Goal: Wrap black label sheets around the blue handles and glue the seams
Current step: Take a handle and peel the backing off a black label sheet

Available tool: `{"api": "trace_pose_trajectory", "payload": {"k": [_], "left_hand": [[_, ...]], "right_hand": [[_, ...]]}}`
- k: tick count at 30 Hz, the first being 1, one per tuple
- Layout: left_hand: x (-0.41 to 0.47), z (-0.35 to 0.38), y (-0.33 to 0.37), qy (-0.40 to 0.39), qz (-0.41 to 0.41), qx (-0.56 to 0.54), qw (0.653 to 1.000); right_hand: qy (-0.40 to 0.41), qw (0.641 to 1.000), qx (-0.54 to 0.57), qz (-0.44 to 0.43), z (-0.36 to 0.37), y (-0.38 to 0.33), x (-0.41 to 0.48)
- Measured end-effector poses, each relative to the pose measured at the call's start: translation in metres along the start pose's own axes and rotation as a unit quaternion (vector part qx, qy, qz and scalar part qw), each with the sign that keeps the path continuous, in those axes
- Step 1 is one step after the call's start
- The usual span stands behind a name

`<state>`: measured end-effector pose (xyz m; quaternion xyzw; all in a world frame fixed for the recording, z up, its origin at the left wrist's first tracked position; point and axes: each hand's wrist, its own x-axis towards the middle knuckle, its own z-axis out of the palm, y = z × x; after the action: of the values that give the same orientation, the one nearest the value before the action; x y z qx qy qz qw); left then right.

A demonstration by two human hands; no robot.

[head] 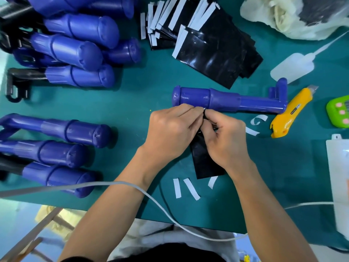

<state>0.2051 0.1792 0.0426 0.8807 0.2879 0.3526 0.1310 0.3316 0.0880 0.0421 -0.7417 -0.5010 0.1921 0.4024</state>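
Nearest to the person, in front of the single blue handle, some white backing strips lie on the green mat. A little farther, just under the handle, the two hands meet. The left hand and the right hand both pinch, with curled fingers, the top edge of one black label sheet. The sheet hangs back toward the person; whether it touches the handle I cannot tell.

I judge that a backing strip is being peeled here, so wrapping is not yet begun. The next move calls for laying the sticky edge straight along the thick part of the handle.

Right of the handle lie a yellow knife and a glue bottle. Behind it is the stack of sheets, and left of it are piles of handles. Of the room almost nothing shows.
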Motion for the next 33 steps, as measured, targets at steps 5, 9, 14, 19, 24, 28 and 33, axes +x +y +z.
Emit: {"api": "trace_pose_trajectory", "payload": {"k": [5, 9, 14, 19, 24, 28, 33], "left_hand": [[0.0002, 0.0008, 0.0019, 0.022, -0.014, 0.023, 0.999], [-0.001, 0.0018, 0.0022, 0.021, -0.025, 0.022, 0.999], [-0.0004, 0.0032, 0.0053, 0.015, -0.075, -0.003, 0.997], [0.0029, 0.0024, 0.0077, -0.02, -0.175, -0.048, 0.983], [0.0025, -0.0023, 0.0063, -0.02, -0.161, -0.098, 0.982], [0.0023, -0.0015, 0.0057, -0.027, -0.121, -0.08, 0.989], [0.0008, -0.0006, 0.0052, -0.028, -0.097, -0.066, 0.993]], "right_hand": [[0.003, 1.0, -0.006, -0.002, -0.0006, -0.0006, 0.0009], [-0.001, 1.0, -0.012, 0.001, -0.001, -0.0011, 0.0011], [-0.008, 1.0, 0.01, 0.012, -0.0019, -0.0002, 0.0021], [-0.025, 0.998, 0.042, 0.045, -0.0033, 0.0033, 0.0033], [-0.005, 0.999, 0.04, 0.035, -0.0052, 0.0011, 0.0045], [0.004, 1.0, 0.002, 0.015, -0.0024, -0.0005, 0.0029], [0.011, 1.0, -0.028, -0.001, -0.0021, -0.0009, 0.0023]]}}
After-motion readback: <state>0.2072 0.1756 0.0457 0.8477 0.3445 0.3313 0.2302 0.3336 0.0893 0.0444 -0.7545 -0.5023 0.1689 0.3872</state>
